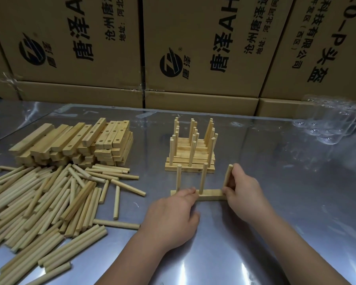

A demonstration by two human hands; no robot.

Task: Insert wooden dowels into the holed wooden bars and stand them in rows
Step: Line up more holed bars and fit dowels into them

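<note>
A holed wooden bar [211, 196] lies on the metal table in front of me. Two dowels stand upright in it, one at its left end [179, 177] and one in the middle [203, 177]. My right hand [242, 189] pinches a third dowel [227, 175] upright at the bar's right end. My left hand [174, 214] rests on the bar's left half, fingers holding it down. Behind the bar stand several finished bars with dowels [190, 153], packed in rows.
A stack of holed bars [74, 140] sits at the left rear. Loose dowels [41, 204] spread over the left of the table. Cardboard boxes [193, 48] wall off the back. A clear plastic package [333, 122] lies at the right rear.
</note>
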